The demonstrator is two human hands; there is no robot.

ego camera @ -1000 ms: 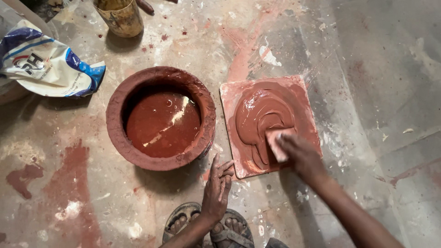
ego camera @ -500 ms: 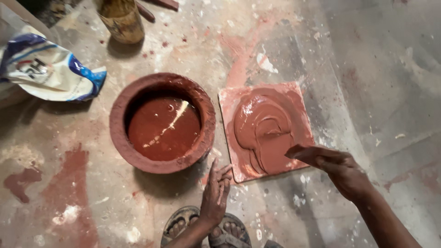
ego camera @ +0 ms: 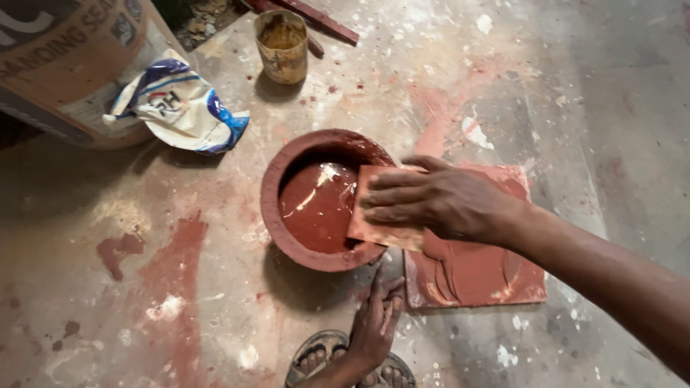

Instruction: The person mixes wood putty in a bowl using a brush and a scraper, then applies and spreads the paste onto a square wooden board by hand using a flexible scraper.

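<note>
Right hand [ego camera: 442, 203] reaching in from four o'clock, palm down, fingers laid flat and close together along a thin reddish card [ego camera: 379, 219], thumb hidden beneath, so a clasp rather than a pinch. Card held tilted over the three o'clock rim of the round clay bowl [ego camera: 325, 200], its left edge dipping toward the glossy red-brown slurry [ego camera: 316, 205] pooled inside; whether edge and liquid meet, impossible to tell. Bowl sitting at frame centre on the stained concrete floor [ego camera: 611, 108], thick rim smeared the same red. Just beside it at three to four o'clock, a square tile [ego camera: 478, 276] lying flat, coated with wet red paste in curved swipe marks, partly covered by the right wrist. Left hand [ego camera: 375, 323] down at six o'clock, fingers spread and loose, gripping nothing, fingertips resting on the floor right at the gap between bowl and tile corner. Below that hand, sandalled feet [ego camera: 352, 366] at the bottom edge. Up at twelve o'clock, well apart from the bowl, a small grimy tin can [ego camera: 281, 47] standing upright, a dark red wooden strip [ego camera: 320, 21] lying behind it. At ten o'clock, a crumpled white and blue plastic bag [ego camera: 183, 108] leaning against a large brown sack [ego camera: 65, 57] in the top-left corner. Red blotches and pale splashes scattered across the floor at eight o'clock.
</note>
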